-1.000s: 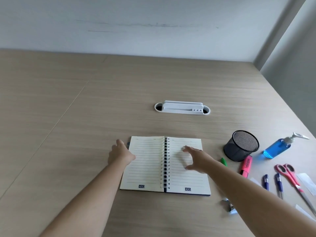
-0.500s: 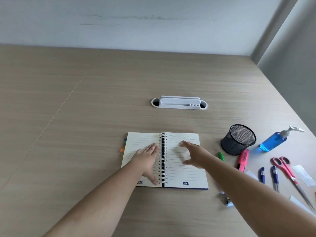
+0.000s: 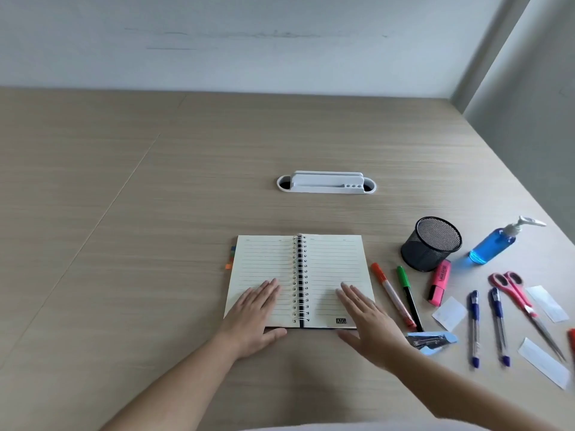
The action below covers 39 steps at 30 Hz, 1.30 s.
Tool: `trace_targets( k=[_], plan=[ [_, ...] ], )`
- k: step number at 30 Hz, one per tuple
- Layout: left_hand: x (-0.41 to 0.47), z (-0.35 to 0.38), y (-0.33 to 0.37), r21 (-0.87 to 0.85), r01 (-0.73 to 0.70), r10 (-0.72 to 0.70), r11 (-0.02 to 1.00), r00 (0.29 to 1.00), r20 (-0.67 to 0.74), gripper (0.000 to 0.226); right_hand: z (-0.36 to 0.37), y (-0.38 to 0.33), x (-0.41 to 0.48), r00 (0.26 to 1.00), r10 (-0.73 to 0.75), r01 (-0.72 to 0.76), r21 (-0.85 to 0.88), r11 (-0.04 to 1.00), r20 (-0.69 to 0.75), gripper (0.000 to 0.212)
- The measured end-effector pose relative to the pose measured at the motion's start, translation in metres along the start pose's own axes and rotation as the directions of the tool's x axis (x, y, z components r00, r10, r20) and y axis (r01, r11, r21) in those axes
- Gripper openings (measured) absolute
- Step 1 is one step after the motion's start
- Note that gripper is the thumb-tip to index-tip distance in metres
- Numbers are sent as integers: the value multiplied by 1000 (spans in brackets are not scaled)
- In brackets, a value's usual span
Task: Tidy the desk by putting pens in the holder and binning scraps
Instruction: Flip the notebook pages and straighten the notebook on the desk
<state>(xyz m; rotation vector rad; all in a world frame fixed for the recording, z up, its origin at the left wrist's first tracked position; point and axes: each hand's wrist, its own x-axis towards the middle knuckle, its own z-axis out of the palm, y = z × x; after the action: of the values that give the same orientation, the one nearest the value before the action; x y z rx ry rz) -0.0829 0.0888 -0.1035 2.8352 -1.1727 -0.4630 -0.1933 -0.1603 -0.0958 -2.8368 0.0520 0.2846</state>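
Both hands, left hand [image 3: 253, 318] and right hand [image 3: 368, 315], lie flat, fingers spread, empty, on open spiral-bound lined notebook [image 3: 298, 279]. Loose pens near black mesh holder [image 3: 431, 244], two blue ballpoints [image 3: 474, 328] farther right. Risk: sweeping sleeve scatters white paper scraps [image 3: 449, 313].

We have one head-worn view, looking forward and down across the bench [image 3: 155, 213] toward the far wall [image 3: 280, 42], close above an open notebook [image 3: 336, 269].

"AIG" printed on notebook [image 3: 329, 275] right page, bottom corner.
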Motion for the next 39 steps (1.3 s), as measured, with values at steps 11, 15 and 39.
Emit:
trace_targets(
  k=[11, 15, 39],
  plan=[
    [24, 2, -12, -70, 81, -83, 994, 996, -27, 112, -6, 15, 24, 1000, 9, -8, -100, 995, 16, 77],
    [52, -4, -26, -86, 154, -156, 984, 988, -19, 116, -15, 23, 59, 999, -12, 10, -65, 998, -36, 77],
    [127, -70, -38, -28, 268, -264, 963, 960, 95, 89, -66, 22, 144, 997, 69, -67, -72, 995, 24, 70]
  ],
)
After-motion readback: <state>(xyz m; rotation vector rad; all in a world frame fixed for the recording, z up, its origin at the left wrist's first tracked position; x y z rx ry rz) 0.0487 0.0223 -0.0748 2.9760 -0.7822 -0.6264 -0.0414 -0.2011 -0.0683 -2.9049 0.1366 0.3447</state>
